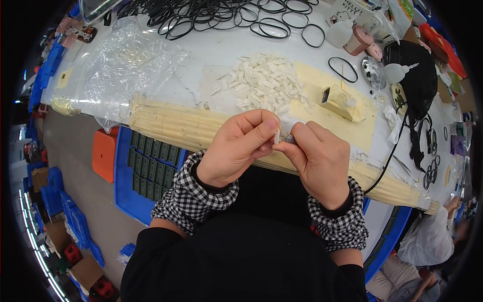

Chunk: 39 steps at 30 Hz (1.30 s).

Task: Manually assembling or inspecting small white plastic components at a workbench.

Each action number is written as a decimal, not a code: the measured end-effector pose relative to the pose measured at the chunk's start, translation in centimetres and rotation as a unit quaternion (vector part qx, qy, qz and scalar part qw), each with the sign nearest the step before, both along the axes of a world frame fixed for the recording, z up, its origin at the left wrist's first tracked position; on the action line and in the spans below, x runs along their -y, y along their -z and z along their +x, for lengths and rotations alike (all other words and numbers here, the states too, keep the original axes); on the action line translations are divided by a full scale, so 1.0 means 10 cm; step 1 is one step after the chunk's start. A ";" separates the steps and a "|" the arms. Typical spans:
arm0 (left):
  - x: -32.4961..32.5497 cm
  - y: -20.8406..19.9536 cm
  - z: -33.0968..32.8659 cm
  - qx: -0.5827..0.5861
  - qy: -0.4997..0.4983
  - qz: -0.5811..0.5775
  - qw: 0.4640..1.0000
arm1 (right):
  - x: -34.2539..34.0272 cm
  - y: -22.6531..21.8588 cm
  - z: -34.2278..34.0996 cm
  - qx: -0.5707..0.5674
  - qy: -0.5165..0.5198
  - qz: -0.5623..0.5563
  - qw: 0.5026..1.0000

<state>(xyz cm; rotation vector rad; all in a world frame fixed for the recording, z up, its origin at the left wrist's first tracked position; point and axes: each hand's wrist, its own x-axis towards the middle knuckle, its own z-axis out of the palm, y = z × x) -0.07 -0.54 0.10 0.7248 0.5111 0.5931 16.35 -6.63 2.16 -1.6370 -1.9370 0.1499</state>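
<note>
Both hands meet over the padded front edge of the table. A small white strip (276, 136) is pinched upright between the thumb and fingers of my left hand (240, 143). Close beside it, my right hand (323, 160) is closed in a pinch; a bit of something greyish shows at its fingertips, too small and covered to name. Just beyond my fingers lies a loose heap of white strips (266, 80) that look like the one in my left hand. The heap spreads partly over a yellow sheet (314, 75).
A yellow-wrapped block (343, 103) sits right of the heap. Black rubber rings (201, 15) pile up at the back. Clear plastic bags (126, 65) lie left. Squeeze bottles (340, 33) and a black cord (395, 146) are right. Below stands a blue crate (121, 173) of dark green parts.
</note>
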 end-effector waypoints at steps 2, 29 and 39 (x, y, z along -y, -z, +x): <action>0.00 0.00 0.00 -0.004 0.000 0.002 1.000 | 0.00 0.00 0.00 -0.003 0.000 0.004 1.000; 0.03 -0.05 0.01 -0.055 -0.020 0.005 0.998 | 0.01 0.02 0.04 -0.027 -0.015 -0.008 0.999; 0.04 -0.01 0.03 -0.144 -0.133 0.116 0.974 | 0.00 0.09 0.18 -0.141 0.086 -0.067 0.984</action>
